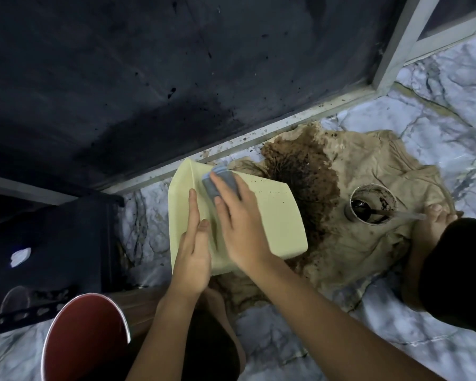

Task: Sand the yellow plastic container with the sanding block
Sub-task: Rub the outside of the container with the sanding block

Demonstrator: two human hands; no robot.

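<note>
The floor (437, 86) is glossy marble-patterned tile, white with grey veins, running up to a pale sill spattered with dark specks below a big dark panel (149, 64) that fills the far side; a grey metal frame (396, 42) rises at the far right. A crumpled beige cloth (368, 243) is spread over the tile, soaked through with a rough brown-black stain at its far left part. On the cloth's left edge lies the yellow plastic container (272, 215), a smooth, pale, rounded-cornered box tipped on its side, a few dark flecks on its upper face. The left hand (193, 254) lies flat along its near left face, fingers straight and loose, steadying it. The right hand (237, 224) presses the grey sanding block (220, 180) onto the container's far corner, fingers curled over the block's top. Right of the stain a round cup (373, 204) of dark liquid stands on the cloth with a stick leaning in it, just beside a foot. At the near left sit a red bucket (85, 336) and a black crate (52, 243); bare tile lies open at the near right.
</note>
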